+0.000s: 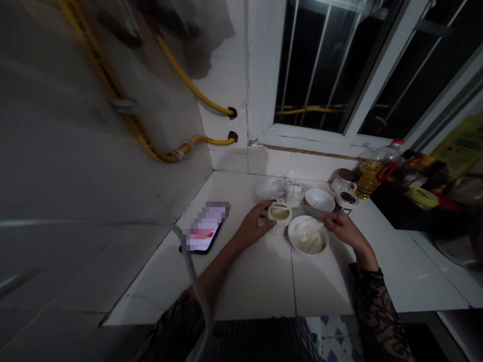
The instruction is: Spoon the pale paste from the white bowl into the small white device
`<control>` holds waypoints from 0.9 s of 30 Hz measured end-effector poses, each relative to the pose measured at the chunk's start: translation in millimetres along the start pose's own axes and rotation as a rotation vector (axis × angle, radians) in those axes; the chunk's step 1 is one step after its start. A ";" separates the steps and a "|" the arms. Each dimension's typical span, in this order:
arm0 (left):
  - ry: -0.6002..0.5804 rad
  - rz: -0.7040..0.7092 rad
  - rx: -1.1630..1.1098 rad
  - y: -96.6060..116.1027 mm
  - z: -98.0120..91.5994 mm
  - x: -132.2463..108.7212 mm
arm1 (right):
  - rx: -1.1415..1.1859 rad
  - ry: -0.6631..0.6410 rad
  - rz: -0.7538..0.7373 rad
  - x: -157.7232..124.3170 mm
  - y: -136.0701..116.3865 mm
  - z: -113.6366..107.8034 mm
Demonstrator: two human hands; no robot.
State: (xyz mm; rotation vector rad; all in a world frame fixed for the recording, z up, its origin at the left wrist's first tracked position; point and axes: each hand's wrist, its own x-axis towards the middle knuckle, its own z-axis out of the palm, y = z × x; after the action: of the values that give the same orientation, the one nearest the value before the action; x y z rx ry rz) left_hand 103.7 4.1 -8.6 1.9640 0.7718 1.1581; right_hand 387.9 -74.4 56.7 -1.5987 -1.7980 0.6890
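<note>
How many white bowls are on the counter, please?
2: one bowl holding white mixture beside the right hand, another bowl just beyond it. A pale dish further back might be a third.

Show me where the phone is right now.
In the head view, the phone lies on the white counter, just left of the person's left hand.

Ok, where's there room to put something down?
The white tile counter is bare in front of the left hand, gripping a round cream tub, and the shallow white bowl, and right of the right hand. Crowded along the back, around the second bowl, small jar and oil bottle.
</note>
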 end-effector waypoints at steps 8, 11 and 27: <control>-0.007 -0.008 -0.008 -0.6 0.5 0.2 | 0.111 0.027 0.111 -0.2 -3.8 -3.0; -0.005 -0.006 -0.010 -0.7 0.8 0.5 | 0.138 0.028 0.151 0.2 -3.1 -4.0; -0.002 -0.013 -0.016 1.2 0.7 1.1 | 0.260 0.158 0.176 11.8 -14.4 11.1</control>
State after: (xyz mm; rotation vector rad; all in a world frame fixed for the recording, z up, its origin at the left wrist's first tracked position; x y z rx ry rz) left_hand 104.9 4.1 -7.4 1.9443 0.7704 1.1509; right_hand 369.3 -64.3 61.3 -1.5972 -1.4051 0.8165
